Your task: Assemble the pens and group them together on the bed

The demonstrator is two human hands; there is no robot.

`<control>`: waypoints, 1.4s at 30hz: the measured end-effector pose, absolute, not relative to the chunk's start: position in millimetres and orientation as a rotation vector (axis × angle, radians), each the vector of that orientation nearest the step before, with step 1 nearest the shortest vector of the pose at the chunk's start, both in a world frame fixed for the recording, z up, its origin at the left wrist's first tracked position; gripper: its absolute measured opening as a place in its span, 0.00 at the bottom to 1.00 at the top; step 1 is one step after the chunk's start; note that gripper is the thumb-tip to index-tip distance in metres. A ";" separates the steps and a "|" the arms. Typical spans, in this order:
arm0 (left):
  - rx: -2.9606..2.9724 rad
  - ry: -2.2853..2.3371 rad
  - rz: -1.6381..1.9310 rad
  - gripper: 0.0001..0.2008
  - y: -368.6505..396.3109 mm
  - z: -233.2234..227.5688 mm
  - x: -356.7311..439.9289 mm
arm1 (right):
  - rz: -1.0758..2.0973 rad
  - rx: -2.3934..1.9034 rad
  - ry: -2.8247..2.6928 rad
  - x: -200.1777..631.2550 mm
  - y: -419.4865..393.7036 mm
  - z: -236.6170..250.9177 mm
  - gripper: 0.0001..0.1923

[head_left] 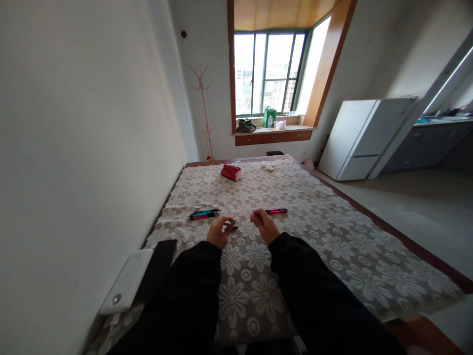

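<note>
My left hand [220, 232] pinches a small blue pen part [232, 223] between thumb and fingertips; a short black piece [234, 228] shows just below it, and whether the two are joined I cannot tell. Facing it across a small gap, my right hand [264, 225] has its fingers curled together, and anything inside them is hidden. Beyond my left hand lie several blue, red and black pens [204, 214] side by side. A red-and-black pen [277, 211] or pair of pens lies just past my right hand, partly covered by it.
A floral lace cloth [266, 291] covers the table. Farther back are a red tissue pack [231, 172] and a crumpled white item [268, 167]. A white device [127, 281] and a dark flat object [157, 266] lie at the left edge by the wall.
</note>
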State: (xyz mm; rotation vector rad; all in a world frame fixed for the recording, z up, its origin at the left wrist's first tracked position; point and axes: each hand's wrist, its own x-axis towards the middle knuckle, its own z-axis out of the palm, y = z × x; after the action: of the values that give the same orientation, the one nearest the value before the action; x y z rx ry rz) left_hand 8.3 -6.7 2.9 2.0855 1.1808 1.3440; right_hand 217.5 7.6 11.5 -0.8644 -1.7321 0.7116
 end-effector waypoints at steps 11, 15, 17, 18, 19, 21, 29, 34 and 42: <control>2.266 1.235 1.247 0.08 -11.5 6.5 9.2 | 1.001 -0.686 -1.277 210.4 2.6 21.9 0.12; 2.313 1.210 1.214 0.10 -11.7 8.2 8.5 | 0.980 -0.676 -1.321 208.3 -2.4 25.6 0.11; 2.329 1.198 1.221 0.11 -11.6 8.0 8.3 | 0.983 -0.698 -1.385 206.2 -4.7 24.5 0.11; 2.334 1.193 1.229 0.11 -11.6 7.9 8.2 | 0.978 -0.713 -1.427 205.3 -5.4 23.0 0.11; 2.337 1.188 1.235 0.11 -11.6 7.8 8.1 | 0.965 -0.728 -1.473 204.5 -5.6 21.2 0.11; 2.339 1.174 1.230 0.11 -11.8 7.7 8.1 | 0.927 -0.752 -1.558 203.7 -4.6 16.9 0.11; 2.316 1.129 1.202 0.10 -13.1 7.9 9.6 | 1.029 -0.829 -1.529 207.9 0.5 8.2 0.12; 2.321 1.143 1.170 0.11 -13.1 6.2 10.1 | 1.054 -0.838 -1.520 206.9 -0.8 11.0 0.16; 2.335 1.112 1.155 0.11 -11.0 3.3 8.5 | 1.178 -0.770 -1.452 206.6 0.5 8.4 0.16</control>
State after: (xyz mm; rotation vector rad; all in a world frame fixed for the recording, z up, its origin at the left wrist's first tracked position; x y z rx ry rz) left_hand 8.5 -11.0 3.3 2.3355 1.1124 1.1551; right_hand 206.6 0.5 8.4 -0.7702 -1.4516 1.1777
